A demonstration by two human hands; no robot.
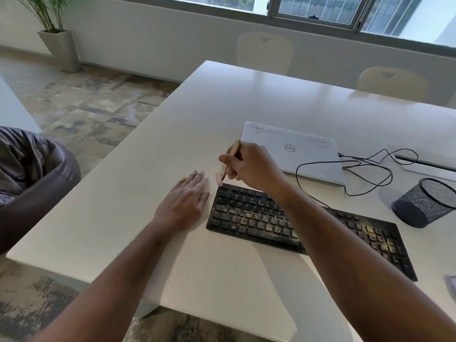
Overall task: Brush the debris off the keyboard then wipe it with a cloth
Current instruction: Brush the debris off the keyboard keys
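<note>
Right hand [249, 166] pinches the brush [228, 161], bristles at the keyboard [308, 230] far-left corner, evidently a starting point. Left hand [185, 203] lies flat, holding nothing, on the desk [172, 119] beside it, likely bracing.

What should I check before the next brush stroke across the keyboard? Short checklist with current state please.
1. Brush gripped in right hand: ok, fingers curled round the handle.
2. Bristles at the keyboard: ok, tip is at the far left corner keys.
3. Left hand steadying the keyboard: cannot tell; it lies flat on the table beside the left edge, contact unclear.
4. Debris left to sweep: not ok, yellowish grit still covers the middle keys and the number pad.
5. Path clear of the cable: ok, it loops behind the keyboard near the laptop.
6. Cloth ready for wiping: cannot tell, none clearly in view.
</note>
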